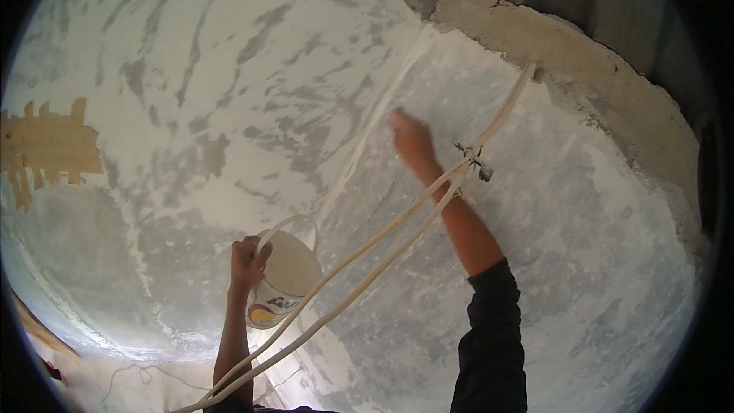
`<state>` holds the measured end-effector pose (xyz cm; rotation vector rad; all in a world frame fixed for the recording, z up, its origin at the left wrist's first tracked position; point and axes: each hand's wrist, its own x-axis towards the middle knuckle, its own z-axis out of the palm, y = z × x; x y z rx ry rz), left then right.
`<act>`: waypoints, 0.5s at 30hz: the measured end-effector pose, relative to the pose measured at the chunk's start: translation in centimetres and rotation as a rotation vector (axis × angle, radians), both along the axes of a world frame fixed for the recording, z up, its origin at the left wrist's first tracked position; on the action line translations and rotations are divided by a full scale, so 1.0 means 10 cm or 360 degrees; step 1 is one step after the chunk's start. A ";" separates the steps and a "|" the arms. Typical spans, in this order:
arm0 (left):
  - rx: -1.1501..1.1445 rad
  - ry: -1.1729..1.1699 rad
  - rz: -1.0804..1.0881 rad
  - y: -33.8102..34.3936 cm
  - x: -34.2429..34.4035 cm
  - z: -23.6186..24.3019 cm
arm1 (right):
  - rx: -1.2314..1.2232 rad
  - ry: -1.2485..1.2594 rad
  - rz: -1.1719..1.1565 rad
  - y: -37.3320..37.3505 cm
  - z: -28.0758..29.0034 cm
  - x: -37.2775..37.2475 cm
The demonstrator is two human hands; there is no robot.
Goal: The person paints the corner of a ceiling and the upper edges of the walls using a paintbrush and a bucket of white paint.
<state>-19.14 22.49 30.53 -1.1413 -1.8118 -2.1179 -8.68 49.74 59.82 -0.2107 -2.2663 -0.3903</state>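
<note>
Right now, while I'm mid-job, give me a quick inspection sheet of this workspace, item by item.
Surface: wall, patchy white and grey.
Job's things: white bucket, tilted; contents unclear.
Clutter: thin cord at lower left.
Left hand: gripping the bucket at its rim.
Right hand: in front of the wall, blurred; cannot tell whether it holds anything.
Cables: two pale cables slant across in front of the right wrist, meeting at a dark clump.
Surroundings: rough tan band at upper right; brown patch at far left.
</note>
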 end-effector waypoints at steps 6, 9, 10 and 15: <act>0.0005 -0.0046 -0.0045 0.07 -0.01 0.05 | 0.0704 0.0690 -0.0072 -0.19 1.30 0.24; 0.0104 -0.0091 -0.0090 0.20 0.07 0.02 | 0.1178 0.0568 -0.0228 -0.11 1.44 0.34; 0.0158 -0.0125 -0.0095 0.22 0.08 0.00 | 0.1346 0.0499 -0.0260 -0.08 1.45 0.33; 0.0078 -0.0083 -0.0198 0.22 0.06 0.04 | 0.1437 0.0299 -0.0518 0.19 1.10 0.35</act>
